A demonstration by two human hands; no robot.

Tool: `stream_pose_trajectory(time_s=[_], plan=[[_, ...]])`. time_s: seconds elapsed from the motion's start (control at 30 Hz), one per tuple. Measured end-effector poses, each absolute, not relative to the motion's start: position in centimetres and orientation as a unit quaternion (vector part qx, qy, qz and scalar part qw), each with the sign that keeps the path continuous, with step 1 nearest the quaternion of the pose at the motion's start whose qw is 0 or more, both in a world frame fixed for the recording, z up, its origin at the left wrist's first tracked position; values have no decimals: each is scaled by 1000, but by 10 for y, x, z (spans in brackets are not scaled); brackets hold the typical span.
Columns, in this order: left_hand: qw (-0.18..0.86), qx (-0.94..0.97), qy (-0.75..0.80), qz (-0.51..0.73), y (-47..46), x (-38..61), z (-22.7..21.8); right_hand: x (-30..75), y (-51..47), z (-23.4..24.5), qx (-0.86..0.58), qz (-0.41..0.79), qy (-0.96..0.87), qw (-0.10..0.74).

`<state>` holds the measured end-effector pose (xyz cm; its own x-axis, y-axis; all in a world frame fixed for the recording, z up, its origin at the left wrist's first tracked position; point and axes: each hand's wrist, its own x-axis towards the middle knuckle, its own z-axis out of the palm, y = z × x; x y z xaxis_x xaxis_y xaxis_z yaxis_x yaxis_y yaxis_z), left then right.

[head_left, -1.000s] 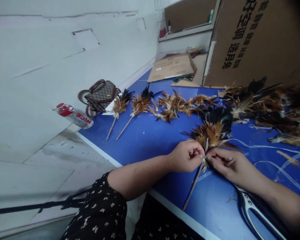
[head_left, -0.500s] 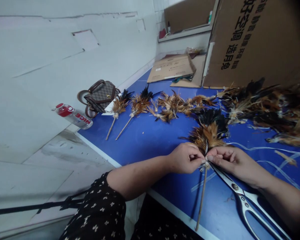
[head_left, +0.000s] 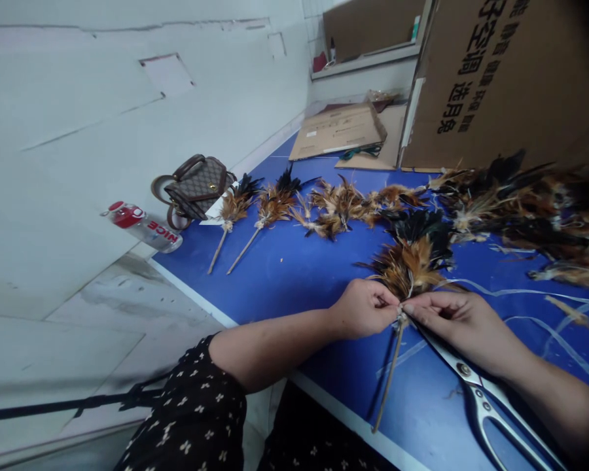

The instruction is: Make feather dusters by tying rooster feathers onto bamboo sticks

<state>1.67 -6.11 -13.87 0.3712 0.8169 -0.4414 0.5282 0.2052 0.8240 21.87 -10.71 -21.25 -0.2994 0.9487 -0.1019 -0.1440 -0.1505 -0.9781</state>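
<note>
In the head view, a feather duster [head_left: 412,261] of brown and black feathers lies on the blue table, its thin stick [head_left: 389,379] pointing toward the near edge. My left hand [head_left: 366,309] is closed in a pinch at the bound neck where feathers meet stick. Against it, my right hand [head_left: 454,320] pinches the same spot from the other side. A thin pale string shows at the neck, partly hidden by the fingertips. Metal scissors [head_left: 474,386] lie beneath my right hand and forearm, handles toward the near right.
Two finished-looking feather dusters [head_left: 273,204] lie at the left, near a patterned handbag [head_left: 199,186] and a plastic bottle [head_left: 144,226]. Loose feather bunches [head_left: 500,203] spread along the back. Clear plastic strips [head_left: 535,288] lie at the right. A large cardboard box [head_left: 510,85] stands behind.
The stick's lower end has swung a little left and up. A pale strip that stood up by the fingers shows less now. Both hands keep pinching at the neck.
</note>
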Motion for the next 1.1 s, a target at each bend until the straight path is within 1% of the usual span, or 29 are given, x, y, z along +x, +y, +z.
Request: stream_pose_trajectory(time_s=[0.13,0.3,0.47,0.6,0.7,0.9,1.1], plan=[[552,596,565,141,-63,19,-143,215,-108,-213,-431,606,-508,435],[539,624,547,148,-61,15,-148,218,-107,-216,-419,607,-524,426],[469,703,518,131,-61,10,-145,225,-105,-219,-423,572,-563,422],[417,760,483,125,-58,10,-133,232,-103,-216,-433,548,-583,415],[383,795,460,98,-55,12,-120,237,-101,-215,-434,531,-599,413],[315,855,413,-1,-52,16,-104,241,-100,-216,-420,483,-653,405],[286,870,400,-27,-51,14,-102,240,-98,-225,-424,413,-698,403]])
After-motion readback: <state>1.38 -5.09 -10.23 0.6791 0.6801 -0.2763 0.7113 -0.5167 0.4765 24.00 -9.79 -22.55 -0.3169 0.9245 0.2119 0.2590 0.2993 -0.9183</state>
